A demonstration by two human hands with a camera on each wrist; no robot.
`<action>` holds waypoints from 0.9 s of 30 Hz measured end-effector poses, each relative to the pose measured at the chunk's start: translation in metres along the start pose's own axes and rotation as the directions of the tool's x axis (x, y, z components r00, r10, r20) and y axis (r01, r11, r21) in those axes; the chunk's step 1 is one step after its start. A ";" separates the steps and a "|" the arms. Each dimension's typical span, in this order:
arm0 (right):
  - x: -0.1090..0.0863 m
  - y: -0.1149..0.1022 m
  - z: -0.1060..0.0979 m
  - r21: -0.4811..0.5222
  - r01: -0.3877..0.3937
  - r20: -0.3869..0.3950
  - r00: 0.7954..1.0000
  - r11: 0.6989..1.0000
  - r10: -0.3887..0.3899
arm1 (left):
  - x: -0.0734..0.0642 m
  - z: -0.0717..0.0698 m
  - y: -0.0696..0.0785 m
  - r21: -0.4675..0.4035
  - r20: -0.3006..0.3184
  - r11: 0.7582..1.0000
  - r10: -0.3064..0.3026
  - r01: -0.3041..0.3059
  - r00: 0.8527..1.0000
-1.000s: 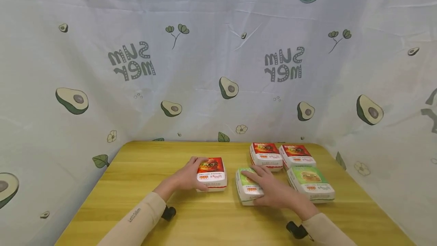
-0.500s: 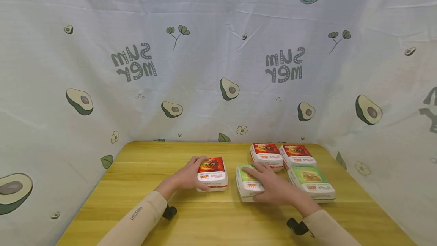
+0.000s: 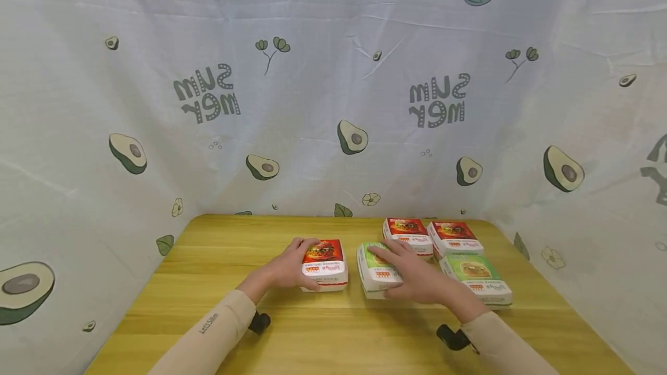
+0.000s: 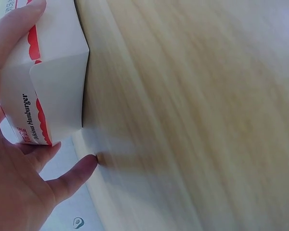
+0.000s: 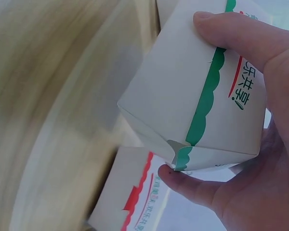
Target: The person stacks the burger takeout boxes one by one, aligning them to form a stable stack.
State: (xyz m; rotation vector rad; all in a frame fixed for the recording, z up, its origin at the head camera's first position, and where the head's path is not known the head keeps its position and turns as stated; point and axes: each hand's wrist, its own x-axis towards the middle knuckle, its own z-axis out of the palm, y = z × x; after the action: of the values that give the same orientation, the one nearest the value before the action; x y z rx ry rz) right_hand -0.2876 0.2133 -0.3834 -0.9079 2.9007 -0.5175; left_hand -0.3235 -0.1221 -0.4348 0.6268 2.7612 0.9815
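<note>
My left hand (image 3: pixel 281 268) grips a red-topped hamburger box (image 3: pixel 327 269) from its left side, thumb at the front. In the left wrist view the red-trimmed box (image 4: pixel 62 82) sits on the wood, and one finger (image 4: pixel 74 178) reaches down to the tabletop. To the right, a green-topped hamburger box (image 3: pixel 374 275) is held by my right hand (image 3: pixel 417 278), fingers over its top and thumb on the near side. The right wrist view shows this green-trimmed box (image 5: pixel 183 91) raised off the table, with its underside corner turned toward the camera.
Behind the right hand stand two more red-topped boxes (image 3: pixel 409 237) (image 3: pixel 454 238), side by side. Another green-topped box (image 3: pixel 476 279) is in front of the right one. The wooden table (image 3: pixel 312 340) ends at a printed curtain (image 3: pixel 312 91).
My right hand has lifted the green-topped box slightly and carried it a little away from me and to the left. The left hand and its red-topped box have stayed in place.
</note>
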 end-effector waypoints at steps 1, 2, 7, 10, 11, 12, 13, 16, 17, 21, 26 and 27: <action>0.001 -0.001 -0.001 0.000 0.001 -0.001 1.000 1.000 -0.001 | 0.000 0.000 0.000 -0.001 0.001 1.000 0.000 0.000 1.000; 0.002 -0.001 -0.001 -0.001 0.005 -0.003 1.000 1.000 -0.005 | 0.000 0.000 0.001 -0.001 0.002 1.000 0.000 0.000 1.000; 0.008 -0.004 -0.004 -0.014 0.009 -0.007 1.000 1.000 -0.009 | -0.001 -0.001 0.003 -0.002 0.006 1.000 -0.004 0.004 1.000; 0.012 -0.006 -0.006 -0.022 0.032 -0.014 0.999 0.999 -0.032 | -0.001 -0.001 0.003 0.001 0.008 1.000 -0.005 0.005 1.000; 0.013 -0.007 -0.007 -0.021 0.039 -0.016 0.999 0.999 -0.039 | -0.001 -0.001 0.004 0.000 0.007 1.000 -0.005 0.005 1.000; 0.014 -0.008 -0.008 -0.024 0.048 -0.019 0.999 0.999 -0.049 | -0.001 -0.002 0.004 0.001 0.008 1.000 -0.004 0.004 1.000; 0.015 -0.009 -0.008 -0.025 0.055 -0.026 0.998 0.998 -0.056 | -0.001 -0.002 0.004 0.002 0.008 1.000 0.000 0.000 1.000; 0.017 -0.012 -0.010 -0.028 0.065 -0.036 0.997 0.997 -0.066 | -0.001 -0.003 0.006 0.003 0.009 1.000 0.009 -0.009 1.000; 0.017 -0.013 -0.010 -0.028 0.067 -0.037 0.997 0.997 -0.068 | -0.001 -0.003 0.006 0.004 0.009 1.000 0.011 -0.011 1.000; 0.018 -0.016 -0.010 -0.017 0.062 -0.035 0.997 0.998 -0.063 | 0.000 -0.003 0.005 -0.001 0.015 1.000 0.013 -0.013 1.000; 0.021 -0.019 -0.009 -0.008 0.067 -0.035 0.997 0.998 -0.067 | 0.000 -0.001 0.002 -0.007 0.019 1.000 0.006 -0.006 1.000; 0.022 -0.020 -0.009 -0.010 0.069 -0.037 0.997 0.998 -0.070 | 0.000 -0.001 0.002 -0.007 0.018 1.000 0.006 -0.006 1.000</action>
State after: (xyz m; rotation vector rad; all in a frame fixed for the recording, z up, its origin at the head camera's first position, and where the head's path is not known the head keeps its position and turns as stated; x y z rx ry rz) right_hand -0.2965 0.1887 -0.3672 -1.0145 2.9159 -0.5328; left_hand -0.3235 -0.1211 -0.4333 0.6405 2.7410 0.9812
